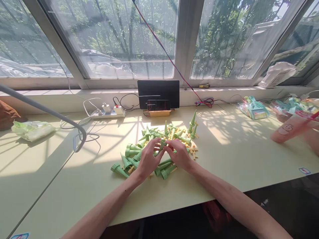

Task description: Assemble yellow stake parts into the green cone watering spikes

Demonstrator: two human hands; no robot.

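Observation:
Both hands meet over a pile of green plastic watering spikes [133, 151], cone-shaped with wide ribbed ends. Between the fingers sits one green watering spike [162, 143], its ribbed end uppermost and its lower part mostly covered. My left hand [150, 156] is closed around its left side. From the right, my right hand [178, 153] pinches the same spike near its ribbed end. Small yellow valve pieces [194, 152] lie among the spikes and just right of them. Two spikes with yellow valves [192, 122] stand upright at the pile's back right.
Behind the pile a black tablet [159, 89] leans by the sill, a phone [158, 105] before it. A power strip [108, 114] and grey tube [62, 116] are leftward, beside a wipes pack [33, 130]. Rightward are a pink cup [286, 129] and bagged items [254, 108].

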